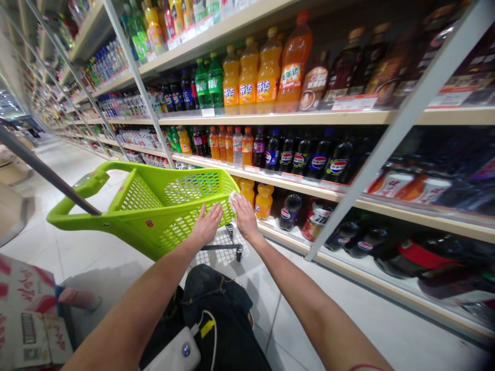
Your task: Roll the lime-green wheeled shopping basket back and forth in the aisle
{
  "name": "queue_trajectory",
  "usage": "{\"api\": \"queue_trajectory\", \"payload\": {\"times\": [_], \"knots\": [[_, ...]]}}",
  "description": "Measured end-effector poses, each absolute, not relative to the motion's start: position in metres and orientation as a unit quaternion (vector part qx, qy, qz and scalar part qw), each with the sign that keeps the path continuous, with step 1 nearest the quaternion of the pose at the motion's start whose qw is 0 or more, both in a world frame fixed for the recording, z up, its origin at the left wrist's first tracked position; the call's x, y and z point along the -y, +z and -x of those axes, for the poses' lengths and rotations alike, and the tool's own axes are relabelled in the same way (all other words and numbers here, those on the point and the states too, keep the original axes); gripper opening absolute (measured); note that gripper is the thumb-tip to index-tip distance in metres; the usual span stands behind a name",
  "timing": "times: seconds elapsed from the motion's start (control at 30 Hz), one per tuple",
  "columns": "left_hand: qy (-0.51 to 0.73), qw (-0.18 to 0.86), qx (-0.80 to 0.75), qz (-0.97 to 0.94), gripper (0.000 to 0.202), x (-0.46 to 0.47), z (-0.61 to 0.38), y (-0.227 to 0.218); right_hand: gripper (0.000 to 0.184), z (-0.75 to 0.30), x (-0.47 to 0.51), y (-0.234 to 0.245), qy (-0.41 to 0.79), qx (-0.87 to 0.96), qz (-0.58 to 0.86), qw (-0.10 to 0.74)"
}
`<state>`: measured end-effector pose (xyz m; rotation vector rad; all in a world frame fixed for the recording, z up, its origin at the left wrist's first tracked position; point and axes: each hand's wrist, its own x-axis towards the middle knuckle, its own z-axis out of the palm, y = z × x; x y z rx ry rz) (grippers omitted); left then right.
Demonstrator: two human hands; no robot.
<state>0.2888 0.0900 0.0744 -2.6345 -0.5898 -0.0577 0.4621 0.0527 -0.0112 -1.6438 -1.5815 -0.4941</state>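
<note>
A lime-green shopping cart (145, 239) stands in front of me, its handle toward the left and its front end near the shelves. My left hand (208, 224) lies flat against the cart's near side wall, fingers stretched out. At the front corner of the cart, my right hand (244, 214) presses a crumpled white cloth or tissue (233, 200) against the rim. Part of that white piece is hidden under the fingers. The cart's wheels and dark lower frame (222, 247) show below my hands.
Shelves (286, 118) of soft-drink bottles run along the right and into the distance. Pink-and-white cartons (29, 304) stand at lower left beside a pink cylinder (79, 298). A grey pole (46, 167) crosses the cart handle. A white power bank (176, 353) with a cable rests at my lap.
</note>
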Motion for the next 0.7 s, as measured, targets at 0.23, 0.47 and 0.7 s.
{"api": "queue_trajectory", "payload": {"times": [0.23,0.47,0.7], "knots": [[-0.023,0.21,0.226,0.951,0.055,-0.092,-0.295,0.081,0.043,-0.469,-0.069,-0.018,-0.154,0.618,0.673,0.376],[-0.016,0.214,0.231,0.949,0.056,-0.093,-0.273,0.063,0.047,-0.456,-0.05,-0.056,-0.093,0.648,0.686,0.317],[-0.048,0.227,0.258,0.938,0.062,-0.103,-0.251,0.076,0.051,-0.433,-0.057,0.003,-0.189,0.618,0.637,0.422]]}}
